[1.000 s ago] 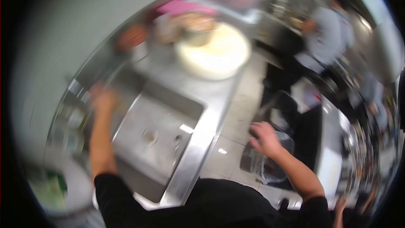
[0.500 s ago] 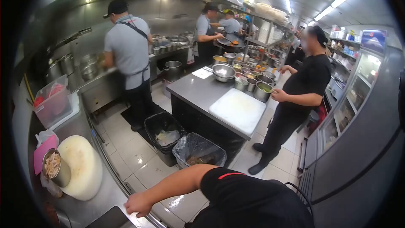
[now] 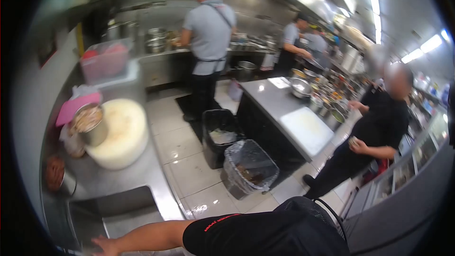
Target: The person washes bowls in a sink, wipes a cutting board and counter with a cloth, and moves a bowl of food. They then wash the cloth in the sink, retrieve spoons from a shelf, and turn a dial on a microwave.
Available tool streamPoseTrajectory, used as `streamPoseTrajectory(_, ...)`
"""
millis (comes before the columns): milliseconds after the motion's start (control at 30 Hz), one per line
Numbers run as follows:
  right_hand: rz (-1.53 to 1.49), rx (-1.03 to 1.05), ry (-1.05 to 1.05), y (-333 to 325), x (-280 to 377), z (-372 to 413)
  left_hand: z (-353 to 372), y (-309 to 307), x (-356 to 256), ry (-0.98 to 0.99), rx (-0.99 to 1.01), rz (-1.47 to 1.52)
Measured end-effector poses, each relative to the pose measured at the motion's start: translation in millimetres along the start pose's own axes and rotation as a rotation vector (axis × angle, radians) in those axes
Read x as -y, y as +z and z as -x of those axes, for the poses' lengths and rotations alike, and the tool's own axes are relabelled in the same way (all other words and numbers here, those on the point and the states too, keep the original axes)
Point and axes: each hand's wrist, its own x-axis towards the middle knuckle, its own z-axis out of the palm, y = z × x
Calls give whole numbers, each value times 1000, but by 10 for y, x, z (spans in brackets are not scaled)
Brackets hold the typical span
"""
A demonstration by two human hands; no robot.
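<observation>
Far left, the metal container of reddish-brown food [image 3: 69,183] stands close to a corner of the stainless sink [image 3: 118,200]; a stray elbow could tip it into the basin. Next, the steel pot of pale cut pieces [image 3: 97,136] sits against the white chopping block [image 3: 124,132]. I cannot tell whether its base is fully supported; if it is not, a knock could spill it.

My right hand [image 3: 108,245] is low at the sink, near the bottom edge of view. My fingers look slightly apart, but blur and the cut-off leave me unable to tell whether they hold anything. My left hand is out of view. My view points at the room, not the basin, so a misjudged reach is possible.

Further right, the floor tiles [image 3: 182,175] shine as if wet: a slip hazard. The black bin [image 3: 212,149] and the clear-lined bin [image 3: 232,174] crowd the worktable [image 3: 270,102], narrowing the walkway; a foot could catch. Far right, a co-worker in black [image 3: 374,130] stands near; an unchecked backward step could cause a collision.
</observation>
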Motion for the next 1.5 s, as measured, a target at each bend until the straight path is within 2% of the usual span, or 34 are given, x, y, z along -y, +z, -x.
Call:
streamPoseTrajectory(33,-486,32,143,46,128,-111,-78,51,145,-10,41,87)
streamPoseTrajectory(67,-898,31,262,75,197,-200,-165,120,355,25,167,167)
streamPoseTrajectory(100,-1097,-8,324,184,229,-315,-123,176,438,63,274,243)
streamPoseTrajectory(133,-976,-97,296,262,142,-379,-129,243,568,102,379,300)
streamPoseTrajectory(167,-844,-186,280,327,85,-424,161,343,303,182,185,160)
streamPoseTrajectory(200,-710,-273,275,421,-4,-468,302,441,292,-158,49,535)
streamPoseTrajectory(233,-398,-259,217,312,118,-396,404,507,-39,-185,-37,452)
streamPoseTrajectory(267,-392,-182,369,154,501,-264,262,482,90,-283,31,766)
streamPoseTrajectory(300,-378,-98,518,-16,921,-94,-253,279,1149,-451,-19,1077)
streamPoseTrajectory(333,-628,-98,399,431,246,-183,-405,200,1679,-333,89,1227)
streamPoseTrajectory(400,-45,-75,139,106,368,-173,-215,419,884,-471,-91,947)
streamPoseTrajectory(433,-112,14,294,-30,502,-210,-55,604,711,-399,-193,920)
streamPoseTrajectory(467,-89,-43,326,-45,479,-254,91,762,590,-331,-288,885)
streamPoseTrajectory(533,-52,-171,386,-77,407,-323,284,1050,292,-231,-284,949)
streamPoseTrajectory(567,47,-144,277,-5,302,-335,373,1073,232,-193,-280,983)
streamPoseTrajectory(667,-224,69,331,42,188,-218,124,772,142,-433,-328,1016)
streamPoseTrajectory(700,-95,171,439,-214,532,-189,144,756,149,-485,-232,1081)
streamPoseTrajectory(767,-71,266,437,-323,577,-210,211,705,185,-581,-41,1209)
streamPoseTrajectory(833,-99,289,389,-355,562,-233,288,657,428,-456,199,1333)
streamPoseTrajectory(867,-287,342,400,-312,486,-226,325,631,562,-394,322,1391)
streamPoseTrajectory(933,-659,443,410,-213,286,-252,287,514,817,-400,363,1250)
streamPoseTrajectory(1033,-938,588,450,-192,178,-302,168,256,890,-486,520,961)
streamPoseTrajectory(1133,-540,494,540,-418,610,-254,144,189,621,-589,612,700)
streamPoseTrajectory(1167,-468,442,497,-353,533,-262,153,211,559,-618,623,623)
streamPoseTrajectory(1300,-134,232,336,-77,286,-291,228,373,555,-519,442,276)
streamPoseTrajectory(1367,-6,192,309,-102,356,-277,277,424,256,-453,388,41)
streamPoseTrajectory(1467,99,211,350,-110,245,-164,311,624,717,72,315,-346)
streamPoseTrajectory(1500,145,191,350,-63,77,-158,356,667,750,-26,388,-511)
